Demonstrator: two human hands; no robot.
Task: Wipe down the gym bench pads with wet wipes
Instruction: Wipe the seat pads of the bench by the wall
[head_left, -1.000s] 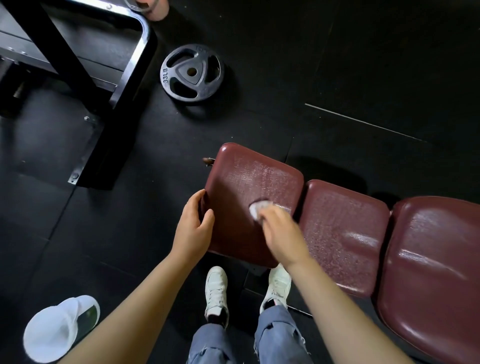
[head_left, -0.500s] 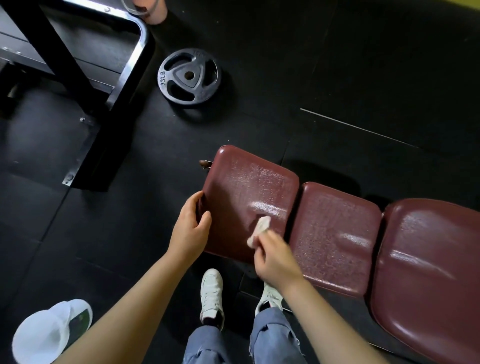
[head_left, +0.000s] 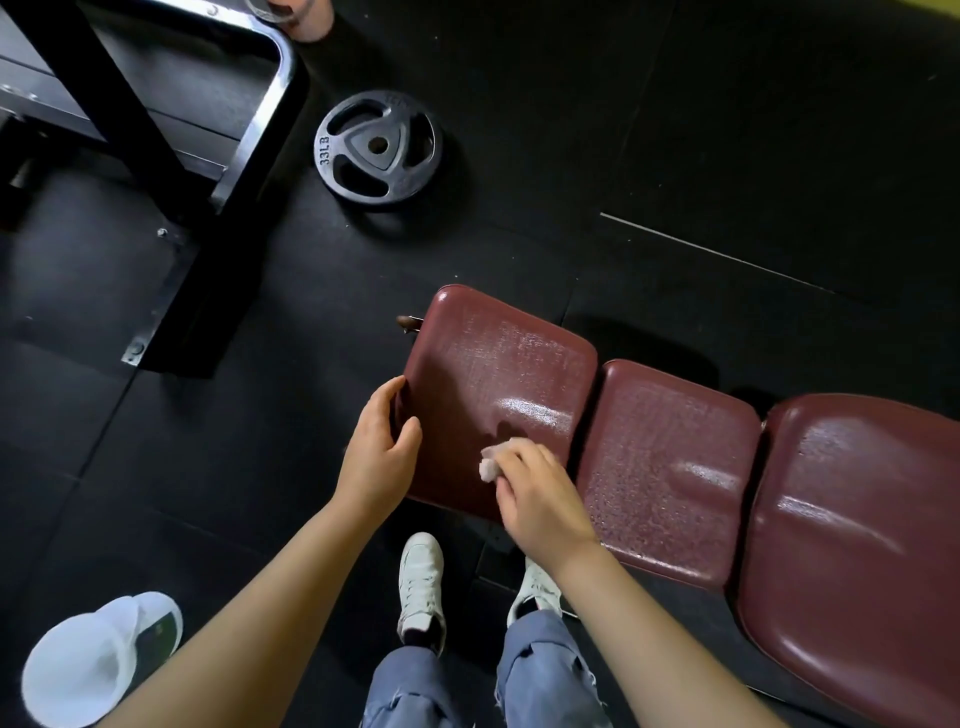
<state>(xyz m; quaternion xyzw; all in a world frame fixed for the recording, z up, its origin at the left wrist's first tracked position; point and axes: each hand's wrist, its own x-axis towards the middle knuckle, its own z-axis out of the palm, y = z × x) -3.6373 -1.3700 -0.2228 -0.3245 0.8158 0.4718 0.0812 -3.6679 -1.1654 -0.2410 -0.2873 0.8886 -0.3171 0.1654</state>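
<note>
head | L hand (head_left: 378, 453) grips end pad (head_left: 498, 384) edge | R hand (head_left: 540, 493) pinches wipe (head_left: 489, 466), mostly hidden

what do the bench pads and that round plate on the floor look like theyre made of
Bench pads: likely vinyl or faux leather, maroon, glossy, with bright highlights and a fine grain; true leather cannot be ruled out. Weight plate: probably cast metal with a dark matte coating, given its raised "33LB" lettering and moulded grip holes.

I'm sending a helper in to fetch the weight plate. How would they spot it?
Start at the maroon bench, then look across the black floor toward the steel rack frame. The weight plate lies flat there: a dark round disc with three grip holes, stamped 33LB.
</note>
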